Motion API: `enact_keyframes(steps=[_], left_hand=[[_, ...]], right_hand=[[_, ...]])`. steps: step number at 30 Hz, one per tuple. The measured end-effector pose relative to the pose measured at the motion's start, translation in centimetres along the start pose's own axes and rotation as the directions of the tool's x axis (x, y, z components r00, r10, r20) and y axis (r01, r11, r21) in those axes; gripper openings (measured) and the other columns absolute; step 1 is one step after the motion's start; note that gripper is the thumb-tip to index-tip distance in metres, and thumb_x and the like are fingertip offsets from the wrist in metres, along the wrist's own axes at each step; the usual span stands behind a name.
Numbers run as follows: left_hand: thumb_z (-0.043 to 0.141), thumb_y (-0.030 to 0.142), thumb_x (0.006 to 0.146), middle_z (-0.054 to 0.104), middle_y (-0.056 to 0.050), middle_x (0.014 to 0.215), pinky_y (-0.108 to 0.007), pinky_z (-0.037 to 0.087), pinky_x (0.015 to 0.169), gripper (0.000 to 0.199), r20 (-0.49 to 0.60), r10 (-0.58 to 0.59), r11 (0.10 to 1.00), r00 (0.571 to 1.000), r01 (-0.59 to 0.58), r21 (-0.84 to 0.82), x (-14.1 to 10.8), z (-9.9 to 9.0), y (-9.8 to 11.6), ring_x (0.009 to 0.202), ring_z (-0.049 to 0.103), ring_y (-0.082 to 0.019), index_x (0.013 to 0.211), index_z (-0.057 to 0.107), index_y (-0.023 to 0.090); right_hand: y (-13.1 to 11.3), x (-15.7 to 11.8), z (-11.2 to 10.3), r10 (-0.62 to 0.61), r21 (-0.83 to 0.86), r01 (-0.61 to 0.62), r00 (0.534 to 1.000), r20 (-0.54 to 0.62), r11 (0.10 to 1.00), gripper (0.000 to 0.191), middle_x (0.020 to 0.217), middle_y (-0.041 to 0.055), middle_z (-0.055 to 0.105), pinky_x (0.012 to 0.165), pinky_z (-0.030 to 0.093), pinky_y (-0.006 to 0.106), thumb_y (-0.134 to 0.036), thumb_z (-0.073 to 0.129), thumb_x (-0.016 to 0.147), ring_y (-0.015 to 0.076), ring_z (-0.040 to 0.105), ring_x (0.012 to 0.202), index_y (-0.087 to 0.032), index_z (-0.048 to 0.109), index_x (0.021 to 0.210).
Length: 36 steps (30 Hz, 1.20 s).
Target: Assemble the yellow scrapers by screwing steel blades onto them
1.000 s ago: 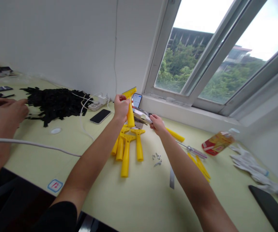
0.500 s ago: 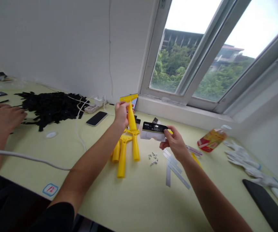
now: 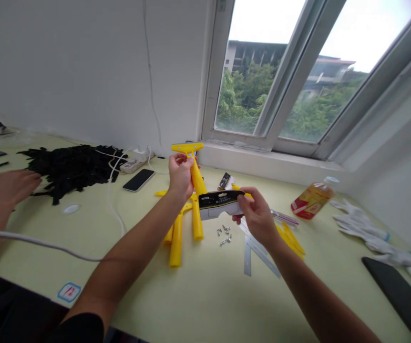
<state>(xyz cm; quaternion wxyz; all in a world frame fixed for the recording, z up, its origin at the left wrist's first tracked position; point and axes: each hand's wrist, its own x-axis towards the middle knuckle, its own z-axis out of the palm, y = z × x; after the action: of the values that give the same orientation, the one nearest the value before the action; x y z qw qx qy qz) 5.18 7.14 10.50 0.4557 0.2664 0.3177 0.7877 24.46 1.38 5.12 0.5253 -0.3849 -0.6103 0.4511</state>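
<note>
1. Left hand (image 3: 179, 178): was clamped on a yellow T-shaped tool (image 3: 199, 181), just below its head. The tool was held above the worktop (image 3: 198, 305), head uppermost, handle slanting down to the right.
2. Right hand (image 3: 258, 216): was clamped on one end of a black-and-white printed card (image 3: 220, 199). The card overlapped the tool's lower end in view; whether they touched could not be told.
3. Further yellow tools (image 3: 176, 245), several: lay in a cluster below the left hand.
4. Small screws (image 3: 229, 237), loose: lay scattered beside the cluster.
5. Flat metal strips (image 3: 247, 259): lay near the screws, below the right hand.
6. Bottle (image 3: 311, 201), reddish label: stood to the right, near white gloves (image 3: 366, 233).
</note>
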Motion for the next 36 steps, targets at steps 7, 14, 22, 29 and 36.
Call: enact_keyframes(steps=[7, 14, 22, 29, 36], left_hand=[[0.07, 0.006, 0.064, 0.053, 0.004, 0.088, -0.029, 0.057, 0.072, 0.038, 0.142, -0.138, 0.99, 0.98, 0.138, 0.013, -1.7, 0.4, -1.7, 0.076, 0.063, -0.01, 0.083, 0.041, 0.021], [0.074, 0.003, 0.063, 0.052, 0.005, 0.077, -0.034, 0.057, 0.082, 0.039, 0.256, -0.19, 0.98, 0.948, 0.199, -0.01, -1.2, 0.0, -1.5, 0.077, 0.065, -0.011, 0.072, 0.039, 0.018], [0.084, 0.011, 0.053, 0.058, 0.003, 0.085, -0.031, 0.054, 0.079, 0.049, 0.384, -0.258, 0.966, 0.887, 0.246, 0.08, -1.8, 0.2, -1.0, 0.087, 0.071, -0.02, 0.075, 0.041, 0.018], [0.088, 0.025, 0.052, 0.063, 0.001, 0.077, -0.032, 0.054, 0.072, 0.049, 0.413, -0.156, 0.942, 0.897, 0.01, 0.335, -2.5, 0.2, -1.8, 0.074, 0.069, -0.017, 0.074, 0.045, 0.019], [0.09, 0.018, 0.043, 0.069, 0.001, 0.072, -0.024, 0.048, 0.052, 0.064, 0.455, -0.288, 0.906, 0.843, 0.085, 0.415, -3.2, 0.6, -1.2, 0.061, 0.066, -0.017, 0.09, 0.047, 0.022]], right_hand=[[0.6, -0.8, 1.9, -0.027, -0.01, 0.025, 0.987, -0.155, 1.0, 0.028, 0.068, -0.0037, 0.065, 0.04, 0.049, 0.024, -0.048, 0.056, 0.089, 0.0147, 0.062, 0.051, -0.026, 0.045, 0.103], [-0.1, -0.8, 1.4, -0.056, 0.06, 0.051, 0.994, 0.092, 0.997, 0.038, 0.088, -0.0015, 0.063, 0.056, 0.057, 0.028, -0.032, 0.073, 0.077, 0.013, 0.06, 0.066, -0.026, 0.048, 0.105], [0.8, -0.1, 1.0, -0.063, 0.132, 0.065, 0.998, -0.021, 0.989, 0.034, 0.095, -0.0011, 0.063, 0.062, 0.059, 0.029, -0.037, 0.074, 0.078, 0.015, 0.065, 0.077, -0.025, 0.048, 0.097], [1.0, 0.2, 0.8, -0.072, 0.166, 0.089, 0.992, -0.106, 0.982, 0.038, 0.1, -0.0006, 0.065, 0.074, 0.061, 0.035, -0.04, 0.075, 0.077, 0.0198, 0.069, 0.092, -0.025, 0.047, 0.098], [0.6, 0.6, 0.4, -0.083, 0.223, 0.139, 0.967, -0.242, 0.965, 0.036, 0.106, -0.0004, 0.062, 0.077, 0.062, 0.035, -0.039, 0.075, 0.076, 0.0174, 0.069, 0.092, -0.025, 0.047, 0.095]])
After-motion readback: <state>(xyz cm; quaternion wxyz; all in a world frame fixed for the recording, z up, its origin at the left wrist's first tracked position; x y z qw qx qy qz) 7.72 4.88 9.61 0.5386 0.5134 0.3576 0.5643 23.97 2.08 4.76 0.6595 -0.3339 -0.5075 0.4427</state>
